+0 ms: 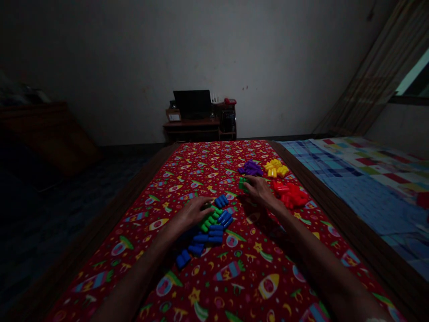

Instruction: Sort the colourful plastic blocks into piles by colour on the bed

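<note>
My right hand (pixel 258 189) is closed on a green toy block (pixel 243 184) near the middle of the red patterned cloth (pixel 231 277). My left hand (pixel 196 211) reaches over a group of green blocks (pixel 210 220), its thumb and fingers apart; whether the fingertips touch them I cannot tell. Around the green group lie several blue blocks (pixel 214 235), some partly hidden behind my left hand and wrist. A heap of red blocks (pixel 291 195) lies just right of my right hand. Beyond it are purple blocks (pixel 252 168) and yellow blocks (pixel 275 168).
The cloth covers a long table or bed with brown edges (pixel 338 219). To the right is a surface with a blue and patchwork cover (pixel 358 192). A desk (pixel 192 126) with a dark monitor (pixel 193 103) stands by the wall; a wooden cabinet (pixel 50 138) is left.
</note>
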The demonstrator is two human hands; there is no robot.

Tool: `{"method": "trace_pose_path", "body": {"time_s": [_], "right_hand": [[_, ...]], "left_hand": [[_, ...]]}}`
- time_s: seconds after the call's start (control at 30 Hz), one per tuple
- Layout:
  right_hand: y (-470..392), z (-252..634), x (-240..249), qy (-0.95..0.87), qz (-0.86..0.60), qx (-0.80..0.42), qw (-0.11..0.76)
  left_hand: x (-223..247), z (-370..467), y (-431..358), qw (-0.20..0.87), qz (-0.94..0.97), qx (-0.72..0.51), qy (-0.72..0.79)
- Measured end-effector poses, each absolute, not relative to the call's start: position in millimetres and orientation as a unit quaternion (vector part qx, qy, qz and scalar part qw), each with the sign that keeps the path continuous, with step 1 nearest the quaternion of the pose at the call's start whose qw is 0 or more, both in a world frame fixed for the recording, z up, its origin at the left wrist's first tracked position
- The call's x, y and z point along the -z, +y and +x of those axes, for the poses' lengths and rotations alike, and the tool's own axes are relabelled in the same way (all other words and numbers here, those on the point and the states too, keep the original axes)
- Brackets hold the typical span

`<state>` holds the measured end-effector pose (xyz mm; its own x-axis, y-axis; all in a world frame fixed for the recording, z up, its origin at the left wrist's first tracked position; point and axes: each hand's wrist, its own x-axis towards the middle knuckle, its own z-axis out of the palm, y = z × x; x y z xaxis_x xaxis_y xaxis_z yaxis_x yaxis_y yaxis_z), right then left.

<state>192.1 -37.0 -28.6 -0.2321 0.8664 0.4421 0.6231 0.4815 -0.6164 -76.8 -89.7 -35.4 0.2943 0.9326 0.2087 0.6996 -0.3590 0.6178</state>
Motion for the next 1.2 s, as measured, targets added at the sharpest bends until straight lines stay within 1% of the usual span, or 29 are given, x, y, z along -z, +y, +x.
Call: {"method": "trace_pose_path", "body": {"time_s": [0.13, 0.2, 0.3, 0.37, 0.43, 0.53, 0.6, 0.67, 0.73, 0.77, 0.83, 0.9, 0.97, 1.07, 1.13, 1.2], "right_hand": [[-30, 222, 34, -0.764, -0.538, -0.162, 0.317], [-30, 227, 38, -0.755, -0.560, -0.171, 0.294], [-30, 229, 39, -0.738, -0.584, -0.139, 0.308], [-30, 225, 36, -0.736, -0.579, -0.118, 0.331], [-32, 216, 32, -0.742, -0.553, -0.124, 0.358], [-45, 190, 26, -0.765, -0.474, -0.201, 0.388], [-58, 169, 23, -0.787, -0.398, -0.279, 0.381], [-70, 152, 21, -0.809, -0.336, -0.327, 0.356], [-74, 146, 19, -0.825, -0.319, -0.322, 0.337], [-73, 148, 18, -0.825, -0.329, -0.304, 0.343], [-64, 160, 18, -0.802, -0.376, -0.265, 0.382], [-50, 178, 19, -0.751, -0.432, -0.252, 0.430], [-37, 194, 21, -0.706, -0.461, -0.293, 0.450], [-26, 208, 24, -0.684, -0.460, -0.361, 0.436], [-25, 211, 25, -0.691, -0.482, -0.320, 0.434], [-26, 214, 27, -0.697, -0.524, -0.213, 0.441]], "left_hand": [[46, -79, -87, 0.203, 0.783, -0.256, 0.529], [49, -79, -82, 0.227, 0.769, -0.262, 0.538], [50, -83, -75, 0.288, 0.735, -0.287, 0.543], [49, -86, -72, 0.290, 0.709, -0.329, 0.552], [44, -85, -72, 0.257, 0.684, -0.385, 0.564], [33, -76, -79, 0.230, 0.668, -0.438, 0.556], [28, -64, -87, 0.241, 0.672, -0.454, 0.534], [25, -53, -95, 0.260, 0.677, -0.458, 0.515], [23, -46, -99, 0.275, 0.679, -0.452, 0.509], [23, -45, -100, 0.276, 0.680, -0.447, 0.510], [22, -48, -100, 0.261, 0.691, -0.433, 0.517], [22, -53, -99, 0.232, 0.716, -0.406, 0.518], [23, -57, -97, 0.211, 0.747, -0.367, 0.512], [28, -57, -97, 0.203, 0.778, -0.322, 0.499], [32, -55, -99, 0.192, 0.794, -0.302, 0.492], [36, -55, -100, 0.185, 0.809, -0.274, 0.487]]}}
